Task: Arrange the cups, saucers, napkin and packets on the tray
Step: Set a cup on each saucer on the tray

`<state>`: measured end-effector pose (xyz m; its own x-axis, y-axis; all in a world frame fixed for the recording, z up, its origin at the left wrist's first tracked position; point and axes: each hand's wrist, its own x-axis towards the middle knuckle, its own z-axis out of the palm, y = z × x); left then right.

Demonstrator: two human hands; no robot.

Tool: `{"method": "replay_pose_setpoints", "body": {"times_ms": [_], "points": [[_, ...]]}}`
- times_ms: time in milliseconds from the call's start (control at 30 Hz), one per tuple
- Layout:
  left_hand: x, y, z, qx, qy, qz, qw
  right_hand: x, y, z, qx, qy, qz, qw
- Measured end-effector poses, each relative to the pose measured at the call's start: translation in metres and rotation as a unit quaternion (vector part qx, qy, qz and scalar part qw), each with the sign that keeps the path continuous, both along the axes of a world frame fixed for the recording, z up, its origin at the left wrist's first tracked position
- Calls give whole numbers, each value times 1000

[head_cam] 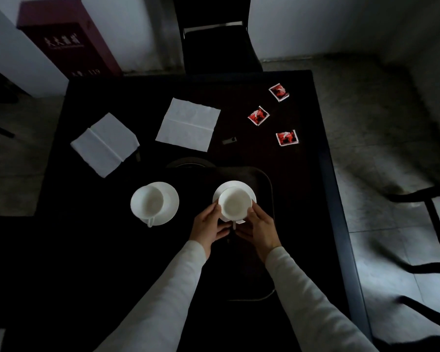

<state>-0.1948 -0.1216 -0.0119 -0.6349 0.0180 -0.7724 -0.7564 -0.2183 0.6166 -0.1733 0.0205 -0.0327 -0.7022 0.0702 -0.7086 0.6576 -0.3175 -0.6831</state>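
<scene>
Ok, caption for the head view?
The left hand and right hand hold a cup on its saucer at the tray.

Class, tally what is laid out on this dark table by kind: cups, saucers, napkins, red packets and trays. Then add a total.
Cups: 2
Saucers: 2
Napkins: 2
Red packets: 3
Trays: 1
Total: 10

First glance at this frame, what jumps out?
A white cup on its saucer, held between the left hand and right hand over the dark tray at centre. A second cup stands to its left. Two white napkins and three red packets lie farther back on the black table.
</scene>
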Motion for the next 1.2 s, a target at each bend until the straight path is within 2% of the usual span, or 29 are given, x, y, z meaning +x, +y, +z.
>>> {"method": "replay_pose_setpoints", "body": {"times_ms": [833, 1200], "points": [[-5, 3, 3, -12, -15, -4, 1000, -6, 3, 7, 2, 8, -7, 1000], [8, -15, 31, -45, 17, -24, 999, 0, 19, 20, 39, -6, -8, 999]]}}
